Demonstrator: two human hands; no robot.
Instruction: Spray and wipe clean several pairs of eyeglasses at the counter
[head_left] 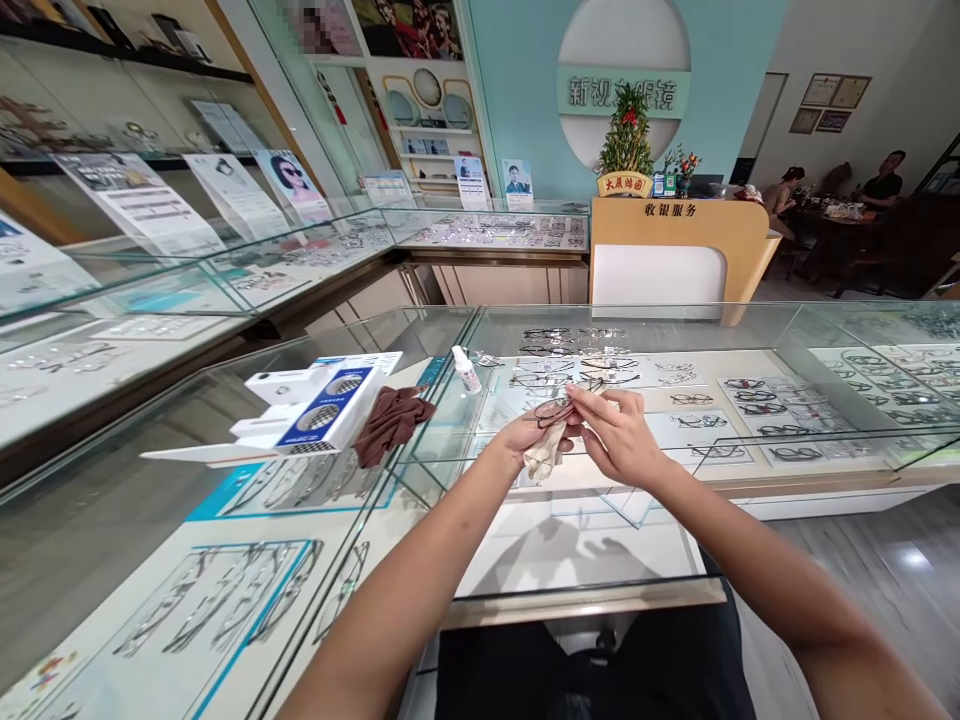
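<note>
A pair of dark thin-rimmed eyeglasses (552,412) is held between both hands above the glass counter. My left hand (523,434) is closed around the lens side, with a pale cleaning cloth (545,456) bunched under its fingers. My right hand (621,432) pinches the eyeglasses from the other side with thumb and fingertips; the exact contact is partly hidden. Left of the hands, a small white spray bottle (466,370) stands on the glass. A crumpled brown cloth (391,425) lies farther left beside a blue-and-white box (330,412).
The glass display counter (600,590) holds rows of eyeglass frames (780,420) under its top. An open drawer-like section sits just before my body. More showcases run along the left. Behind stands a wooden cashier desk (679,215) with a plant (628,135); two people sit far right.
</note>
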